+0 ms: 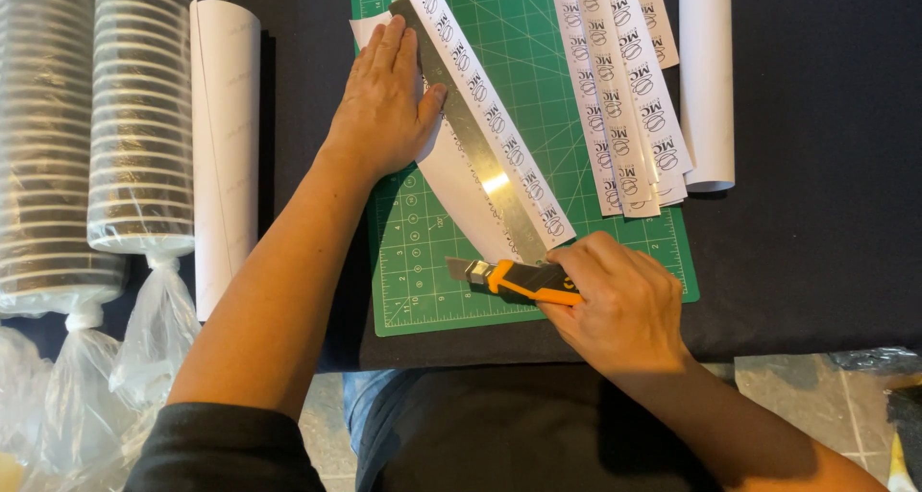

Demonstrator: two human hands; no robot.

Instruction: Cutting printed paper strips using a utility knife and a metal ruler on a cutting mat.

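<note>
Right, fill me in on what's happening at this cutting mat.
A person's left hand presses a metal ruler flat on a white printed sheet lying on the green cutting mat. The right hand holds an orange utility knife at the ruler's near end. Cut strips lie stacked to the right.

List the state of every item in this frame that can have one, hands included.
Left hand: flat, pressing the metal ruler.
Right hand: gripping the utility knife.
Utility knife: blade extended, at ruler's near end.
Printed sheet: under ruler, partly cut.
Cut strips: stacked, overlapping.
Paper rolls: rolled.
Lid stacks: bagged.
</note>
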